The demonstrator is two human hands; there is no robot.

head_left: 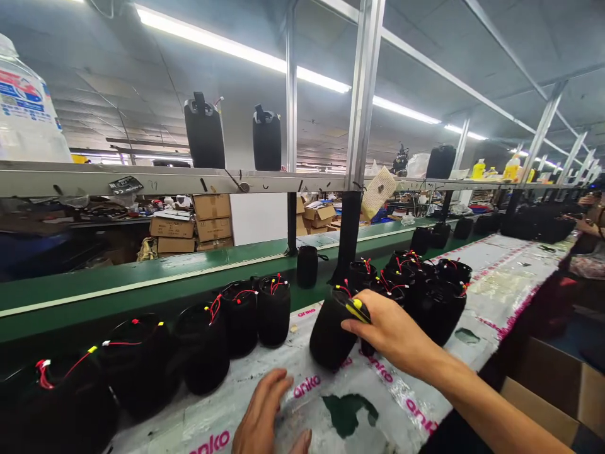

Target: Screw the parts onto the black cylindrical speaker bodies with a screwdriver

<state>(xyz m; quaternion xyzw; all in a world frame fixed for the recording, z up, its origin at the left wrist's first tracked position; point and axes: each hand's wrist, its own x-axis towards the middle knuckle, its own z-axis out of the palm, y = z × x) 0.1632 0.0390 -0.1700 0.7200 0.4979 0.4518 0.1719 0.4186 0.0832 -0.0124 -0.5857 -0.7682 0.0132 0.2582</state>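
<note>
My right hand (378, 321) is closed on the upper rim of a black fabric-covered speaker housing (331, 334), which tilts over the sheeted bench. A yellow-and-black piece (357, 310) shows at those fingers; its kind is unclear. Lower in the view, my left hand (265, 410) is open, thumb and fingers apart, near the housing without touching it. Other housings stand to the left, among them a near one (203, 353) and a farther one (274, 315), with red wires and white or yellow connectors at their open tops. More housings (435, 309) cluster behind my right hand.
White plastic sheeting (302, 416) with pink lettering and torn holes covers the bench. Behind runs a green conveyor surface (179, 265). A metal shelf (179, 183) on uprights (362, 94) crosses above, bearing speakers and a bottle (28, 113). A cardboard box (553, 384) sits lower right.
</note>
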